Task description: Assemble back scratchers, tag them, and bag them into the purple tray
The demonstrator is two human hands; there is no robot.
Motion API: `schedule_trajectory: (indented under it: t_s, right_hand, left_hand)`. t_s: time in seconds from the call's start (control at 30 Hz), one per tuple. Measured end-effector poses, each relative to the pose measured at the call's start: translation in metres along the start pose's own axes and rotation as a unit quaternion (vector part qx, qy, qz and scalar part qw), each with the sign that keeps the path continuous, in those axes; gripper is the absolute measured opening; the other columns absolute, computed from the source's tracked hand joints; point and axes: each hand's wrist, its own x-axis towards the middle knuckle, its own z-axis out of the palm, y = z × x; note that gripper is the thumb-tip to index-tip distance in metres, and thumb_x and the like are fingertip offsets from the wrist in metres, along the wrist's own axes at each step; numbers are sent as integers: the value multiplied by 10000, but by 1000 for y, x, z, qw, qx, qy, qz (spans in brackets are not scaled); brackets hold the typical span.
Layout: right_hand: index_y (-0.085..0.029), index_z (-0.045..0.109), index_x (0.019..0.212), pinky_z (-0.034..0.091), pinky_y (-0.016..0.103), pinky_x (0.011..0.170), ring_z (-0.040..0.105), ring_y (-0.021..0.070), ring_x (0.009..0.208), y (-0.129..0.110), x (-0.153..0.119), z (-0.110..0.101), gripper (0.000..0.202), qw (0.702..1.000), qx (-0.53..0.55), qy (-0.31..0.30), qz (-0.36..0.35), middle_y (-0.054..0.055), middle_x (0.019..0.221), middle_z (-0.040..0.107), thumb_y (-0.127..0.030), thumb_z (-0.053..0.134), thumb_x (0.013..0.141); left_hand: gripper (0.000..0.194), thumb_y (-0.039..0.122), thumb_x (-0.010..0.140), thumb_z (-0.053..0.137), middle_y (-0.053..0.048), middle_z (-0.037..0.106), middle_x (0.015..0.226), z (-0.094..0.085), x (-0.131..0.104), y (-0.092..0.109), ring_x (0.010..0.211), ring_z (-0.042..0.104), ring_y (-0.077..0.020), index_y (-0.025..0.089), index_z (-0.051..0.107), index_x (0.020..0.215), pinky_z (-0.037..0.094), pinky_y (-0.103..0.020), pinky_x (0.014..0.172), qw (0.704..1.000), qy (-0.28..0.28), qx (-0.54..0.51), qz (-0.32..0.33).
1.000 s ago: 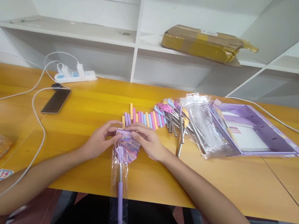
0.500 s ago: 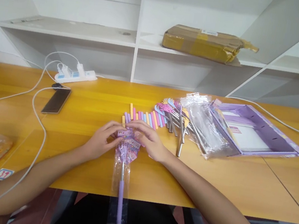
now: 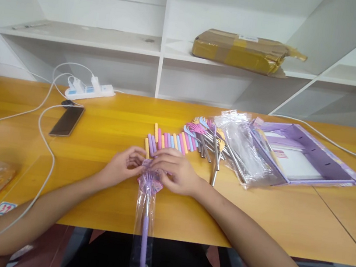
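A purple back scratcher (image 3: 144,239) lies inside a clear plastic bag (image 3: 140,216), its hand-shaped head up near my fingers and its handle hanging past the table edge. My left hand (image 3: 123,166) pinches the bag's top left corner. My right hand (image 3: 176,171) closes on the top right, its curled fingers hiding part of the opening. A printed pink and purple card (image 3: 155,185) shows behind the scratcher's head. Just beyond my hands lies a row of coloured handle tubes (image 3: 173,141) in yellow, pink, purple and blue.
Metal scratcher rods with coloured hand heads (image 3: 209,133) are piled right of the tubes. Beside them lie clear bags (image 3: 245,147) and a purple box (image 3: 327,156). A phone (image 3: 67,120), power strip (image 3: 91,91) and white cable (image 3: 51,168) are left. A taped carton (image 3: 239,51) sits on the shelf.
My right hand has curled its fingers more over the bag's top, and the card is now more covered. The bag and scratcher have shifted slightly to the right and down.
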Motion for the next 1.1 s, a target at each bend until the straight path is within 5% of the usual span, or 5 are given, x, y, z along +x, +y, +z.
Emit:
schedule_trajectory:
  t_s: [0.33, 0.53, 0.8, 0.97, 1.1]
  right_hand:
    - [-256, 678, 1126, 552, 414, 1060, 658, 188, 1170, -1, -3, 12, 248, 998, 24, -45, -21, 30, 1106, 749, -123, 562, 952]
    - [-242, 586, 1212, 596, 346, 782, 659, 199, 998, -1, -2, 30, 344, 969, 115, 102, 195, 85, 1136, 661, -331, 746, 920]
    - [-194, 668, 1046, 537, 274, 657, 658, 134, 710, 1, 2, 22, 211, 898, 294, -4, 327, 9, 853, 706, -362, 714, 927]
    - [-210, 607, 1065, 575, 276, 654, 661, 131, 714, 0, 4, 19, 365, 845, 392, 32, 363, -6, 850, 678, -475, 770, 873]
    - [-195, 612, 1072, 589, 295, 666, 684, 151, 772, -10, 8, 9, 442, 803, 447, -124, 375, 30, 966, 698, -570, 740, 877]
  left_hand:
    - [206, 363, 932, 735, -31, 691, 927, -4, 2, 2, 843, 642, -150, 168, 694, 982, 534, -287, 793, 999, -15, 27, 14]
    - [229, 380, 924, 744, -31, 711, 910, -2, 0, -2, 824, 665, -158, 171, 699, 1008, 549, -290, 782, 1000, 13, -2, -1]
    - [298, 372, 875, 786, -55, 728, 981, -2, 3, 6, 883, 701, -178, 169, 678, 1065, 583, -309, 821, 998, 3, -49, -46]
    - [371, 350, 827, 838, -60, 760, 933, -2, 0, 11, 752, 709, -173, 173, 713, 1128, 590, -282, 663, 977, -156, -84, -116]
    - [334, 382, 807, 862, -24, 731, 765, -6, 2, 11, 557, 627, -120, 147, 720, 996, 517, -224, 498, 983, -30, -152, -100]
